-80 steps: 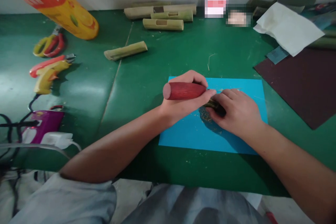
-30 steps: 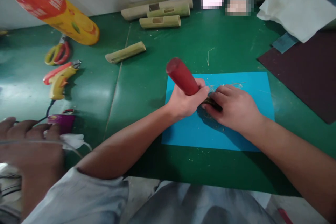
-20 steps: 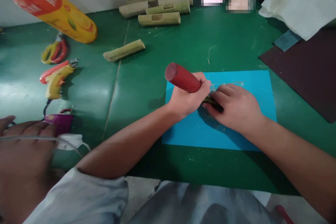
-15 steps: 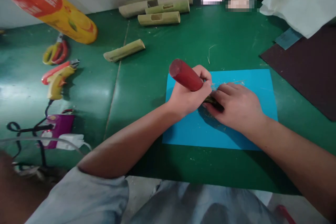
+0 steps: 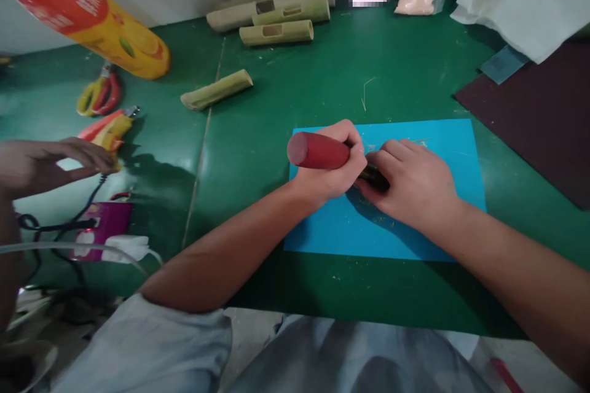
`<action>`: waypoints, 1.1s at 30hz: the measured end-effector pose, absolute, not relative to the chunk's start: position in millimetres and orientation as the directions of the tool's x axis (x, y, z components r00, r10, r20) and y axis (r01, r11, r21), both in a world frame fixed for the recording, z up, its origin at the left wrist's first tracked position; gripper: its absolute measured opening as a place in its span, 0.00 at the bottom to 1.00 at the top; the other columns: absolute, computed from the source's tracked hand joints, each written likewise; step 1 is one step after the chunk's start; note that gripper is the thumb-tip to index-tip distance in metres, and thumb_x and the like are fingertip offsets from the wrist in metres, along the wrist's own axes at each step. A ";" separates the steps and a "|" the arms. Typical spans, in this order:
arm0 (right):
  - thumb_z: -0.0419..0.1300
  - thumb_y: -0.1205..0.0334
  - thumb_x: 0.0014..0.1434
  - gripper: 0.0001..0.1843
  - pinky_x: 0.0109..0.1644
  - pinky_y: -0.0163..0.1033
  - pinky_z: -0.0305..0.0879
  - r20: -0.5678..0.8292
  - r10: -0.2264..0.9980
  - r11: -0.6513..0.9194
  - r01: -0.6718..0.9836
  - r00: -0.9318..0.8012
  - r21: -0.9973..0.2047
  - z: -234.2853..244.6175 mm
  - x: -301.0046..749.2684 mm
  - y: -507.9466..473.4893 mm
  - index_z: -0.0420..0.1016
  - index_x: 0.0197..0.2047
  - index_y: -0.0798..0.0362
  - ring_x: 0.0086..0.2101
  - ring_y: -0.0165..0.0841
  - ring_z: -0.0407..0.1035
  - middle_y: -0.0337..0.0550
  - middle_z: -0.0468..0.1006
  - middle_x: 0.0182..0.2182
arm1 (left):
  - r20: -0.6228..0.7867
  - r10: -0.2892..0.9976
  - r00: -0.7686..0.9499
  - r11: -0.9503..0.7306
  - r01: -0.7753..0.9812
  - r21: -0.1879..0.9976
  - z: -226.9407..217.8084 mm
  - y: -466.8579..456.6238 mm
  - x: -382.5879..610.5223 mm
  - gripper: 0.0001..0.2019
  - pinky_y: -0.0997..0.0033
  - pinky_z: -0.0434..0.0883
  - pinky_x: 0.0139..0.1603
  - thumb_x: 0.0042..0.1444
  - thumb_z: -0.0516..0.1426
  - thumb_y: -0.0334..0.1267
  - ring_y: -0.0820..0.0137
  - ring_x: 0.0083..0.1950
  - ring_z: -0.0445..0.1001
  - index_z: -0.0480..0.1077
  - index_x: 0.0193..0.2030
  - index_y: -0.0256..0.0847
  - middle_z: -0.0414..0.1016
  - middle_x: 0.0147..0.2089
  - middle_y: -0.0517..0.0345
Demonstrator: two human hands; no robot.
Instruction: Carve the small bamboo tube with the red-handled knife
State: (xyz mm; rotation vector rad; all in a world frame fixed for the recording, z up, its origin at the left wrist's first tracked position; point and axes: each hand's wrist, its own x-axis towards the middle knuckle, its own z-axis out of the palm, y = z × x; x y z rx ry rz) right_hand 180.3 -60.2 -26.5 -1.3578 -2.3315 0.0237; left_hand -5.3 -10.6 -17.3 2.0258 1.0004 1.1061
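Observation:
My left hand (image 5: 332,173) is wrapped round the red wooden handle of a tool (image 5: 317,151), which lies almost level and points right. Its working end is hidden between my hands. My right hand (image 5: 415,184) presses down on a dark green bamboo piece (image 5: 375,178) lying on a blue sheet (image 5: 442,135). Only a small end of the bamboo shows under the fingers. Fine shavings lie on the blue sheet around it.
Several cut bamboo tubes (image 5: 276,32) lie at the back, one more (image 5: 216,89) nearer. Scissors (image 5: 99,93), a yellow glue gun (image 5: 110,134), an orange bottle (image 5: 92,18), a purple box with cables (image 5: 99,234). Another person's hand (image 5: 50,159) reaches in at left. Dark sheet (image 5: 539,116) and white paper (image 5: 520,0) at right.
My left hand has tipped the red handle down from a raised slant to nearly level. Another person's hand has moved up at the left, near the glue gun. My right hand stays put.

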 end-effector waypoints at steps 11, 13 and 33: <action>0.60 0.55 0.72 0.15 0.39 0.46 0.55 0.369 0.813 0.547 0.808 -0.450 -0.218 -27.8 179.1 -60.3 0.81 0.36 0.53 0.36 0.40 0.69 0.49 0.80 0.33 | 0.363 0.878 0.312 -0.451 0.287 0.845 -24.4 -9.0 -5.0 0.17 0.66 0.66 0.30 0.67 0.60 0.44 0.72 0.27 0.66 0.63 0.27 0.45 0.66 0.25 0.63; 0.60 0.56 0.73 0.15 0.39 0.46 0.55 0.382 0.800 0.565 0.796 -0.463 -0.217 -28.8 178.9 -60.3 0.81 0.36 0.53 0.36 0.40 0.68 0.49 0.80 0.33 | 0.363 0.880 0.307 -0.448 0.279 0.850 -26.3 -9.2 -5.0 0.17 0.66 0.65 0.30 0.65 0.60 0.42 0.72 0.27 0.65 0.63 0.26 0.45 0.66 0.25 0.63; 0.60 0.55 0.73 0.16 0.40 0.46 0.56 0.371 0.808 0.547 0.817 -0.458 -0.183 -27.3 179.3 -60.0 0.82 0.35 0.53 0.37 0.41 0.72 0.50 0.82 0.33 | 0.315 0.926 0.207 -0.352 0.175 0.919 -17.9 -11.6 3.6 0.17 0.66 0.67 0.31 0.63 0.59 0.39 0.73 0.26 0.61 0.62 0.23 0.44 0.64 0.24 0.62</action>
